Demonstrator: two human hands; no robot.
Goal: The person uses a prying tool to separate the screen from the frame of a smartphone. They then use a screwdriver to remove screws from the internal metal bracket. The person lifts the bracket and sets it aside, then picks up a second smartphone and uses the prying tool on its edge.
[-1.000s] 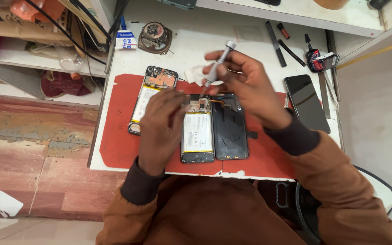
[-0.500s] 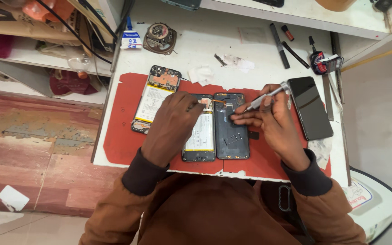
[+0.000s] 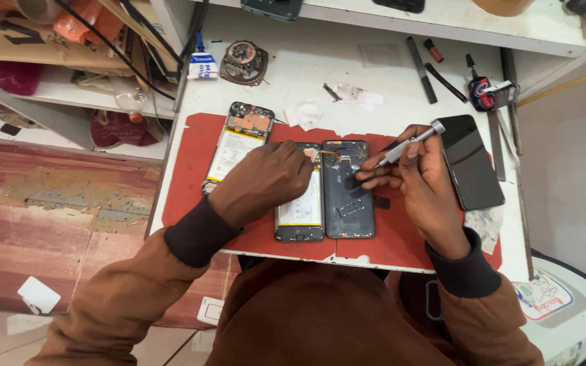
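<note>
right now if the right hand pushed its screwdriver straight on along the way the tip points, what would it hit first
The right hand aims the screwdriver down-left. Its tip looks nearly on the back cover, so that comes first, likely near the top; depth is unclear from one view.

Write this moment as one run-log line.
left hand: rests on opened phone | right hand: holds screwdriver, tip near back cover | base: red mat

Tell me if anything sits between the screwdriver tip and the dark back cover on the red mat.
Nothing visible does. The right hand holds the screwdriver with its tip down at the dark back cover. The left hand rests on the opened phone beside it, clear of the tip.
</note>
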